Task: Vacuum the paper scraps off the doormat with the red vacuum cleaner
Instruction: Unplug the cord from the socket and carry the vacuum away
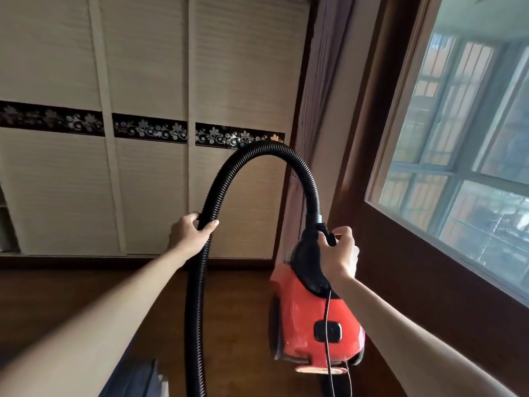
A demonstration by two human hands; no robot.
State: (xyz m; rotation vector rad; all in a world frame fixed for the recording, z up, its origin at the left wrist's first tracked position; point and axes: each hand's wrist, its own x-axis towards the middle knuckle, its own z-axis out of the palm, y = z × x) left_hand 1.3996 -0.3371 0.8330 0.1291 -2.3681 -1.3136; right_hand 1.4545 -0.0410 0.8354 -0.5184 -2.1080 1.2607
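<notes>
Your hands were apart, and each one held a part of the machine. Your right hand was curled round the black handle at the top of the red vacuum cleaner. Your left hand was wrapped round the black hose, off to the left of your right hand and at about the same height.

The red body hung down from your right hand. Its long side ran from the handle down and back toward you. It looked lifted off the wooden floor, but I could not tell for sure. A thin cord dangled down its back.

The hose came out of the machine just beside your right hand. It went up, bent over in a big arch above both hands, and came down through your left hand. From there it dropped straight down, below your left hand, and out of view. So the sucking end was on the left hand's side, not the right.

The doormat and the paper scraps could not be seen. In front of your hands were only wardrobe doors, and out past your right hand was a window. I think you needed to look down, find the mat, and lead the hose end to it with your left hand.
</notes>
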